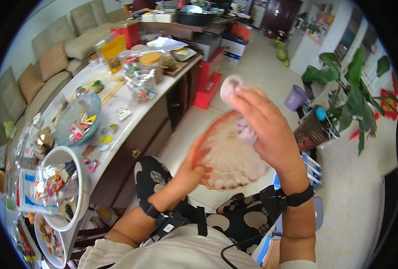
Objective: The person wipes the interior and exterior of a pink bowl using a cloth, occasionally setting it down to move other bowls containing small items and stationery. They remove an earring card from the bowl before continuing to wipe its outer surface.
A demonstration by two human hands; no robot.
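Note:
My left hand (197, 168) grips the near left rim of a shell-shaped tray (229, 158), pale and translucent with an orange-red edge, held over the floor. Above the tray's right part, my right hand (264, 124) is closed round a crumpled pale pinkish cloth (231, 88); the cloth sticks out beyond the fingertips and below the palm. The fingers hide its middle. Both hands look slightly blurred.
Left, a long table (118, 124) bears a blue glass bowl (98, 114), a white basin (81, 188), jars and wrappers. Red boxes (207, 90) stand on the floor ahead. At right are a purple bin (295, 98) and a potted plant (353, 80).

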